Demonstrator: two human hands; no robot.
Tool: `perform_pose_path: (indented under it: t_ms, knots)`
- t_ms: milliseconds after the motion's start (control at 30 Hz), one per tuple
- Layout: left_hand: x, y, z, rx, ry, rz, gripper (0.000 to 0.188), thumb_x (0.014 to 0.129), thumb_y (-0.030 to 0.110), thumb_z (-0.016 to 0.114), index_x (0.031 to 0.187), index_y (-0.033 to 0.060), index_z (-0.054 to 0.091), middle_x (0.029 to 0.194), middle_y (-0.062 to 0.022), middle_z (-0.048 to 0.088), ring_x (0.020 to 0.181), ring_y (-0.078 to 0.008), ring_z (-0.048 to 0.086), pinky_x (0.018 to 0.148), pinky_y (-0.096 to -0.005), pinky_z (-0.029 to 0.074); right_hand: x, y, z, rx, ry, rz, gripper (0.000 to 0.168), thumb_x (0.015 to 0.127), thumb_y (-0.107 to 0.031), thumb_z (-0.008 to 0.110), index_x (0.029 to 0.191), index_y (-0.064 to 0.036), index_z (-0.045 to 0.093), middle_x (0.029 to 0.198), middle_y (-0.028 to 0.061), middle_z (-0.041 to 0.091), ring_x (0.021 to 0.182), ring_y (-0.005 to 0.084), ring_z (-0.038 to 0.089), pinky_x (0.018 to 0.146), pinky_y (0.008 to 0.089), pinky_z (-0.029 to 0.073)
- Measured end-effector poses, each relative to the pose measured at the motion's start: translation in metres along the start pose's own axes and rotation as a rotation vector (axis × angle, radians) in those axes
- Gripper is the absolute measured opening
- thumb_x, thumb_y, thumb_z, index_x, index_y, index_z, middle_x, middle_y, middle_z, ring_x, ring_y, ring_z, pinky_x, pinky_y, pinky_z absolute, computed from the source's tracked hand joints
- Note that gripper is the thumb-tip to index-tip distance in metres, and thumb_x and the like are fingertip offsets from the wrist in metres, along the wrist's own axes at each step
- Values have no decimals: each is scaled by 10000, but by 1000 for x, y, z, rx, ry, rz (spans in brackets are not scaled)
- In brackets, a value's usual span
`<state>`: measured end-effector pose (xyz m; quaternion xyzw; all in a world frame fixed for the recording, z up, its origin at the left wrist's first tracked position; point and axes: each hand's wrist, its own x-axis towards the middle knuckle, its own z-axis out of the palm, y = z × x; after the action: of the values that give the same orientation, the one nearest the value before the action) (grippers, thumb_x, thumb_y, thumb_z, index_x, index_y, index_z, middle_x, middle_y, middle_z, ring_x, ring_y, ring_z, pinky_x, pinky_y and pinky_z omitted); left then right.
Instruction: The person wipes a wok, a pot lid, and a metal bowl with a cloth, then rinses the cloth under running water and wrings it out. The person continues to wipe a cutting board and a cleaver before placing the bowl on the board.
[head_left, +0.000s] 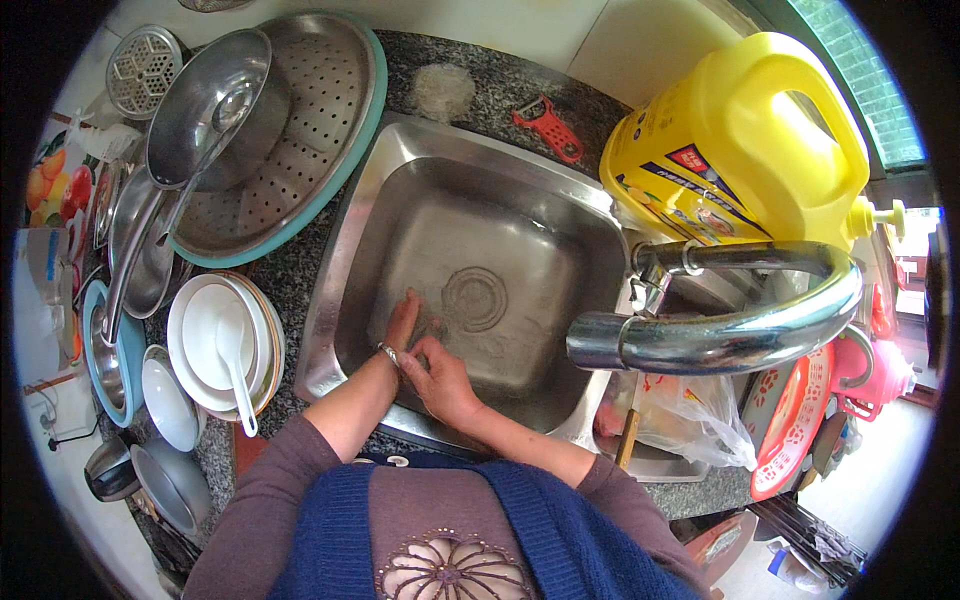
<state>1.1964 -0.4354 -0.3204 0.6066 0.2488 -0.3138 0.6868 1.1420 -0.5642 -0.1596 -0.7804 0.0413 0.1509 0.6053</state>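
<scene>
Water stands in a stainless steel sink (379, 161) in front of me. Over the near left part of its basin, my left hand (406, 319) is partly under or at the water, a silver bracelet (388, 354) around its wrist. My right hand (441, 375) touches the left wrist by the bracelet, its fingers bent; no object shows in it. I cannot tell how the left fingers are placed. A chrome faucet (720, 341) arches in from the right, its spout to the right of both hands.
Left of the sink are stacked white bowls (184, 345), a spoon, a metal ladle (169, 142) and a perforated steel tray (322, 97). Behind it lies a red peeler (553, 131). A large yellow detergent jug (720, 150) stands back right; a plastic bag (686, 420) is at right.
</scene>
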Motion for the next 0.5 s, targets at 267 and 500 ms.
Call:
perform_pose_path:
  t_ms: [267, 500]
  knots:
    - [-57, 18, 59, -311, 50, -213, 535, 907, 543, 432, 1143, 79, 555, 1024, -67, 615, 880, -249, 596, 733, -434, 465, 61, 78, -22, -409, 196, 170, 401, 940, -399, 409, 910, -37, 578, 918, 232, 610, 887, 417, 574, 746, 496, 441]
    - [-70, 40, 75, 7, 131, -167, 436, 913, 456, 495, 1242, 175, 438, 1076, -85, 549, 886, -211, 561, 663, -420, 497, 58, 97, -102, -722, 388, 62, 268, 873, -251, 556, 1038, -40, 548, 995, 212, 571, 994, 392, 521, 854, 452, 422]
